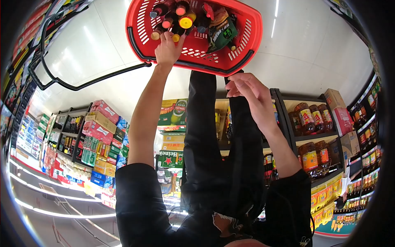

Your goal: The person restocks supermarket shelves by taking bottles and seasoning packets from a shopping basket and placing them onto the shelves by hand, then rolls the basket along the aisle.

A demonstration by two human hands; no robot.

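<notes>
A red shopping basket (256,24) stands on the floor with several bottles inside, among them a large yellow-capped bottle (186,23) and red-capped bottles (180,10). My left hand (168,48) reaches over the near rim, its thumb and fingers around the top of a small yellow-capped bottle (176,38). Beside those fingers is a bottle with a tan cap (155,36). A dark green printed bag (224,35) lies in the basket's right part. My right hand (250,89) is just outside the near right rim, fingers loosely bent and apart, holding nothing I can see.
A black basket handle (98,84) sticks out left of the basket over the pale tiled floor (304,37). Shelves with large bottles (306,119) stand to the right behind my legs. Stacked drink cartons (103,123) are at the left. A green beer box (173,115) is near my legs.
</notes>
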